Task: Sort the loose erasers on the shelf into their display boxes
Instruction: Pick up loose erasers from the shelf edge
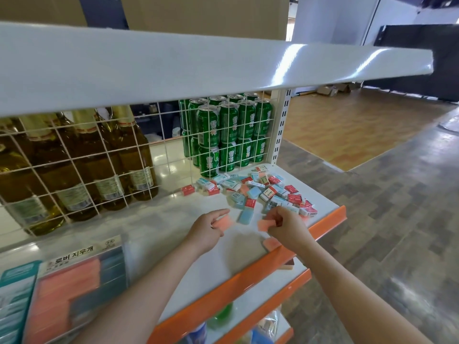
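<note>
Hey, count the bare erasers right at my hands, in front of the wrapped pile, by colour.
Pink: 3, namely the left-hand eraser, the right-hand eraser and the edge eraser
Blue: 1, the blue eraser
Total: 4

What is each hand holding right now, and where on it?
Left hand pinches a pink eraser at its near end; right hand grips another pink eraser by its right end.

I see a glossy white metal shelf (154, 219) with an orange plastic edge strip (325, 225), white wire mesh (164, 135), shiny green metal cans (228, 125), glass bottles (129, 155) and paper-sleeved erasers (263, 189).
</note>
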